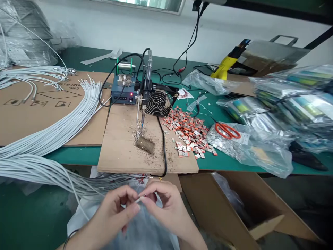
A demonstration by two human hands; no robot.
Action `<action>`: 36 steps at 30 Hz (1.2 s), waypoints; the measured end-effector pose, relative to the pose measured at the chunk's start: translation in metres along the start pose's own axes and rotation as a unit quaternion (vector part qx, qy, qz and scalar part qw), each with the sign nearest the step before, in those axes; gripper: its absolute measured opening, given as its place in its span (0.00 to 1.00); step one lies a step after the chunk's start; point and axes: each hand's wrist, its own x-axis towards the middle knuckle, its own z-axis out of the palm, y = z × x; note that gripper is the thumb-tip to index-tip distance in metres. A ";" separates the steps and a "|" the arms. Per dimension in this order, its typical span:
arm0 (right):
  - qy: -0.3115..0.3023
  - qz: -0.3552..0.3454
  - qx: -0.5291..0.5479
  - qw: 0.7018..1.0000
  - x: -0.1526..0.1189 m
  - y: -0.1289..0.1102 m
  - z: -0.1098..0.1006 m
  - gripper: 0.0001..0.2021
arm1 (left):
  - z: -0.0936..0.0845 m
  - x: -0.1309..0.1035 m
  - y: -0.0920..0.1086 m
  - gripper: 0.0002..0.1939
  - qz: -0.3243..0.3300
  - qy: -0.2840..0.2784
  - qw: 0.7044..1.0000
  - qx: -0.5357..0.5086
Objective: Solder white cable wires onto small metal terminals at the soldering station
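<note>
A white cable end (pixel 137 200) is pinched in the left hand's (pixel 117 207) fingertips; just beside, its tip is met by the right hand's (pixel 163 203) closed thumb and forefinger. Fine control would likely be helped by a light hold near the tip. Beyond the grip, a soldering iron (pixel 148 71) is clamped; rightward, USB connectors (pixel 188 133) are heaped.

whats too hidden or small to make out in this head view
- Head view: the tip of the cable, covered by the left hand and right hand.
- Head view: the top of the wrapped coil, cut off by the picture's upper edge.
- Head view: fine details on the metal pieces, too small.
</note>
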 end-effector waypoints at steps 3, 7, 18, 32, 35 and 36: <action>0.021 0.004 0.006 1.000 -0.002 0.001 0.002 0.03 | 0.005 0.007 -0.001 0.18 0.089 0.053 0.992 0.077; 0.057 0.049 0.082 0.994 -0.002 0.008 0.008 0.05 | 0.005 0.008 -0.003 0.09 0.232 0.133 0.930 0.251; 0.090 0.025 0.121 0.988 -0.001 0.007 -0.013 0.03 | 0.001 -0.002 0.009 0.18 0.067 0.049 0.996 0.044; -0.099 -0.010 -0.072 0.992 0.008 -0.008 -0.018 0.05 | -0.004 -0.008 0.015 0.13 0.129 0.008 0.921 0.368; -0.060 0.013 0.035 0.998 0.008 0.000 -0.010 0.08 | -0.003 -0.005 0.017 0.14 0.118 0.012 0.930 0.347; -0.036 0.015 0.074 0.996 0.007 0.003 -0.006 0.08 | -0.002 -0.003 0.017 0.15 0.111 0.011 0.940 0.323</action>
